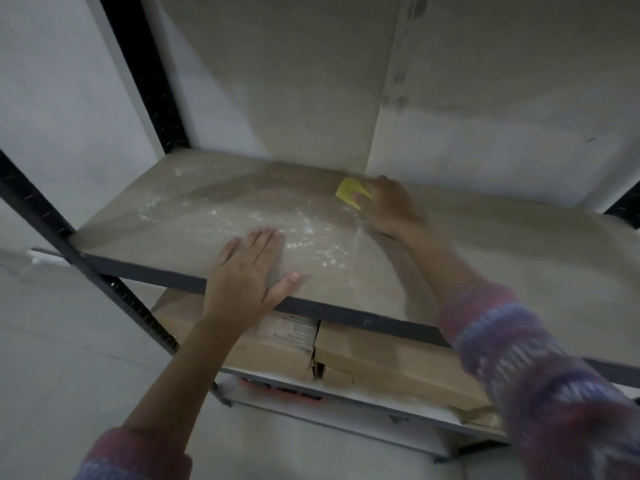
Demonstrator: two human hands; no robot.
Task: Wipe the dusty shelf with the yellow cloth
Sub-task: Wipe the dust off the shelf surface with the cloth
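Observation:
The shelf (166,216) is a beige board in a dark metal frame, with white dust scattered over its middle and left part. A yellow cloth (349,192) lies near the back edge of the board. My right hand (389,206) presses down on the cloth, fingers closed over it, with only the cloth's left part showing. My left hand (247,268) rests flat on the front of the board, fingers spread, palm over the front rail. The board to the right of the cloth looks free of dust.
Dark uprights of the rack (145,71) stand at the left and far right. Cardboard boxes (381,358) fill the level below. Pale walls (485,98) close off the back and meet in a corner just behind the cloth.

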